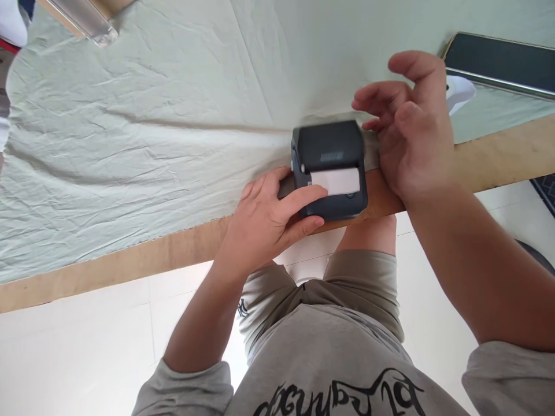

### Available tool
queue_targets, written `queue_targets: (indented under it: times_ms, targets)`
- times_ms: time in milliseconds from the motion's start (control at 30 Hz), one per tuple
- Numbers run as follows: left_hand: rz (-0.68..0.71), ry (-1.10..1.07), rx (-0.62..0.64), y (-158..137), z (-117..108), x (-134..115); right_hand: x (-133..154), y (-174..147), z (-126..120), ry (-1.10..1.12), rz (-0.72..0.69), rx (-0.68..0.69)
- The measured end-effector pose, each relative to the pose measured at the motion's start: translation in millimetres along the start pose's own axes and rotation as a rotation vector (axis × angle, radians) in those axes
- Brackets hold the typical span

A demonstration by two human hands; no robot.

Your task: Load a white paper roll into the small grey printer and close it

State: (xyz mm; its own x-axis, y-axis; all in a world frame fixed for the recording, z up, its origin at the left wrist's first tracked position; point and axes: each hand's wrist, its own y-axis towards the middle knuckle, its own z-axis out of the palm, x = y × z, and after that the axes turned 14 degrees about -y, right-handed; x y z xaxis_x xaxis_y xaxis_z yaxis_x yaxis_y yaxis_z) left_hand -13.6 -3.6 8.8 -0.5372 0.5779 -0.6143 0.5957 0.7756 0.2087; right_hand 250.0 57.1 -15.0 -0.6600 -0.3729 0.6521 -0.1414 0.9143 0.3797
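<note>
A small black label printer (328,138) sits at the table's front edge, with a white paper label (344,182) sticking out of its slot. My left hand (269,216) grips the printer's left side. Its index finger lies over the left end of the label, its thumb is at the printer's front edge, and the other fingers are partly hidden behind the left side. Just right of the printer, my right hand (411,127) is raised with its palm turned inward. Its fingers are curved and apart, with nothing in them.
A wrinkled pale green cloth (173,150) covers the table above a bare wooden edge (182,249). At the right lies a dark phone (505,63), with a white object (460,92) beside it. A clear plastic item (84,20) is at the upper left.
</note>
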Motion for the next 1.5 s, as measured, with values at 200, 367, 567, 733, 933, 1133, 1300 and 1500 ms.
queue_targets:
  times_ms: [200,367,567,733,933,1133,1300,1500]
  targets:
    - [-0.017,-0.015,-0.027,0,2,1,7,1,-1,0.077,0.096,0.153]
    - [-0.059,-0.05,-0.032,2,4,2,17,1,-6,0.031,0.113,0.272]
    - [-0.075,-0.047,-0.021,3,3,2,26,6,-19,0.041,0.131,0.431]
    - [-0.061,-0.054,-0.034,4,2,1,23,7,-19,0.032,0.134,0.44]
    - [-0.066,-0.073,-0.042,4,3,0,26,5,-16,0.073,0.129,0.401]
    - [-0.088,-0.082,-0.043,3,2,1,26,3,-14,0.085,0.115,0.387]
    - [-0.099,-0.076,-0.065,4,4,0,26,2,-14,0.077,0.098,0.38]
    - [-0.107,-0.066,-0.071,4,5,0,28,-1,-11,-0.003,0.091,0.346]
